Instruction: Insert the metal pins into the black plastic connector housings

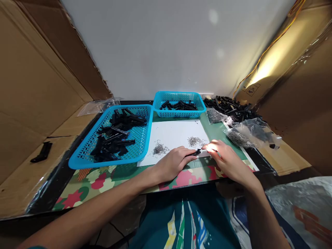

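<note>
A slim black part (198, 152) is pinched in the left hand (173, 162), its near portion hidden behind the thumb and fingers. Its visible end, slightly glossy and uneven in outline, points toward about two o'clock, just beside the fingertips of the right hand (224, 155); whether those grip anything is too small to tell. At twelve o'clock from the part, close by, lies a loose heap of thin silvery metal pieces (194, 141), jumbled at all angles, with strays scattered around its edges, mostly toward three o'clock.
</note>
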Tool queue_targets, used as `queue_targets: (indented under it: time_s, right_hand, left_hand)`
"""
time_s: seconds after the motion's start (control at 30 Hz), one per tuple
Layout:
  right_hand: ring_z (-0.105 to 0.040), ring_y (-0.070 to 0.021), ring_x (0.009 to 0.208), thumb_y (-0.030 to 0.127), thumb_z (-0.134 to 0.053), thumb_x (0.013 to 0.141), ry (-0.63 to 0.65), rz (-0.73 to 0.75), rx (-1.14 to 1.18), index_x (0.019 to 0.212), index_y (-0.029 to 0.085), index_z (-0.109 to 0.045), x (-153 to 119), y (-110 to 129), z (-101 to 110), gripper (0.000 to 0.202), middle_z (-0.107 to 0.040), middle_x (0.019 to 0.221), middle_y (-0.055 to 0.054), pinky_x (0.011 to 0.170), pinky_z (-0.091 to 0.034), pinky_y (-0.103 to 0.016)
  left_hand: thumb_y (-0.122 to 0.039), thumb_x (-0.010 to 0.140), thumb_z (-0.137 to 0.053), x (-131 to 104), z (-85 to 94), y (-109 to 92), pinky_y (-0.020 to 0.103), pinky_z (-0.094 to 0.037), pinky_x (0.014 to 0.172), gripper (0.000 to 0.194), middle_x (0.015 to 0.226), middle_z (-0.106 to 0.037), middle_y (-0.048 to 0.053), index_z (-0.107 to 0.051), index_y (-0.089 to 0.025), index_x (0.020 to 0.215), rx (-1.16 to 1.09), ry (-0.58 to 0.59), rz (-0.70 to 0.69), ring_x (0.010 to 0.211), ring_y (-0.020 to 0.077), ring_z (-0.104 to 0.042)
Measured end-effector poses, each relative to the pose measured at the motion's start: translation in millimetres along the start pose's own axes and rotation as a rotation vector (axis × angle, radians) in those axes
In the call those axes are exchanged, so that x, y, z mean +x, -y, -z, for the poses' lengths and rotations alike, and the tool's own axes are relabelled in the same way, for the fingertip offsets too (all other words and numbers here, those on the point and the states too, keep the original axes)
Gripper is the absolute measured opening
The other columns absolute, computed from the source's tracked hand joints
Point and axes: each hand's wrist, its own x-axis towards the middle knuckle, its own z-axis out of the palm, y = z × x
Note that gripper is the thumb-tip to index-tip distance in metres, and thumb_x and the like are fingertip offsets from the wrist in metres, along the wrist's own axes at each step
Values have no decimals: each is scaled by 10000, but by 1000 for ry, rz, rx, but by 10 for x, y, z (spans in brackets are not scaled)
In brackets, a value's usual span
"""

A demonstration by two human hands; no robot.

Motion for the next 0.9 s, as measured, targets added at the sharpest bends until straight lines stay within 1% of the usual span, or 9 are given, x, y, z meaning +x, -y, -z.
queue_targets:
  time_s: [0.03,0.07,0.1,0.2,0.27,0.37,0.53,0.73,0.9]
  right_hand:
    - [-638,-252,1038,306,-412,1069,-39,13,19,961,230,-735,-17,-27,3,349,-715,1089,-91,888,-475,-350]
    - [-643,-263,1081,314,-444,1055,-97,14,47,983,235,-761,-30,-48,-5,334,-721,1121,-93,922,-481,-364]
    - [-658,-265,1080,311,-480,1036,-173,0,85,990,237,-780,-38,-62,-25,312,-734,1120,-90,930,-490,-367]
    - [-717,-251,970,292,-586,966,-409,-114,258,969,221,-805,-31,-52,-138,230,-789,1027,-67,870,-525,-340]
    - [-725,-239,882,304,-628,936,-472,-209,343,918,210,-801,-7,-21,-228,198,-803,960,-52,800,-527,-319]
    - [-705,-223,795,316,-622,933,-427,-274,367,834,199,-779,34,16,-331,219,-797,881,-46,718,-495,-298]
    - [-702,-217,741,332,-636,929,-391,-286,330,830,187,-775,58,7,-375,224,-791,821,-45,686,-472,-294]
    - [-717,-228,771,317,-631,938,-426,-284,376,852,183,-766,32,-15,-399,209,-794,850,-59,702,-495,-300]
    - [-718,-220,730,327,-648,934,-437,-297,371,843,180,-763,21,3,-414,207,-789,821,-57,674,-492,-295]
  left_hand:
    - [-378,1101,-451,-6,0,3,357,-513,915,363,1180,-759,101,-711,-189,1269,6,2,3,1049,252,-691]
    - [-373,1101,-452,-11,2,4,357,-517,914,362,1179,-759,101,-710,-190,1277,14,3,6,1049,251,-692]
    - [-368,1099,-456,-16,5,2,357,-522,914,360,1177,-759,101,-707,-189,1285,20,4,9,1049,251,-692]
    - [-350,1092,-479,-20,18,-8,359,-530,925,359,1188,-757,104,-688,-174,1324,22,11,22,1060,250,-692]
    - [-347,1090,-486,-17,25,-12,364,-531,930,363,1192,-757,107,-686,-163,1331,14,17,30,1064,252,-692]
    - [-358,1089,-488,-7,26,-10,370,-530,934,365,1187,-761,108,-694,-169,1323,1,21,32,1063,255,-691]
    - [-372,1088,-490,8,17,6,366,-527,924,361,1173,-766,101,-699,-187,1317,-25,21,29,1041,247,-694]
    - [-349,1092,-481,18,21,-1,366,-519,919,350,1199,-760,110,-689,-187,1323,-32,30,18,1043,246,-688]
    - [-371,1094,-468,22,24,-17,353,-510,899,353,1146,-759,104,-709,-191,1279,-20,31,16,1017,250,-684]
